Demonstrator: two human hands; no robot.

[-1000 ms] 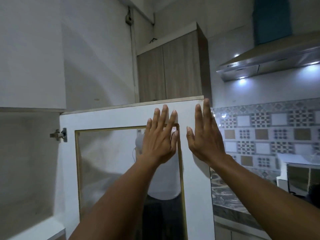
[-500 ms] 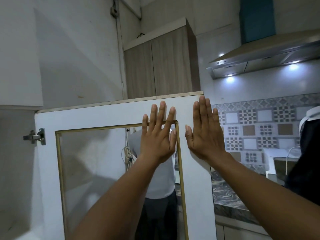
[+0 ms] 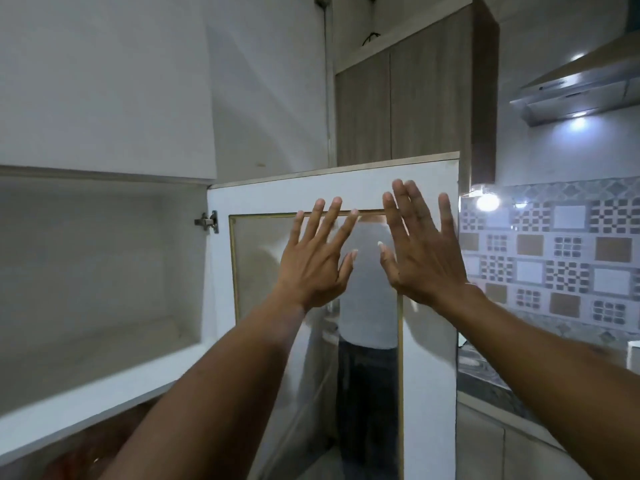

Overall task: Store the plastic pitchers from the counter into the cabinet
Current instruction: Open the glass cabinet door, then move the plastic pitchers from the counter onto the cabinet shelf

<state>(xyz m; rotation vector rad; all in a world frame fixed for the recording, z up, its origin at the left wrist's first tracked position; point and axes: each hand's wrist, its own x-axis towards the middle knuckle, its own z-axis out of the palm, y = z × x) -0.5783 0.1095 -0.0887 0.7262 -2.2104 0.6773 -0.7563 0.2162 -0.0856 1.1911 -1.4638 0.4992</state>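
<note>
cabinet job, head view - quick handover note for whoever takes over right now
Left hand: open, empty, fingers spread, raised in front of the glass panel of the cabinet door.
Right hand: open, empty, raised beside it.
Cabinet: door swung wide open on its hinge; the visible shelf holds nothing.
Pitchers: none in view.
Done: door opened.
Left: fetch the pitchers from the counter, set them on the shelf, close the door.

both hands raised, left (image 3: 313,268), right (image 3: 420,258), fingers spread
</note>
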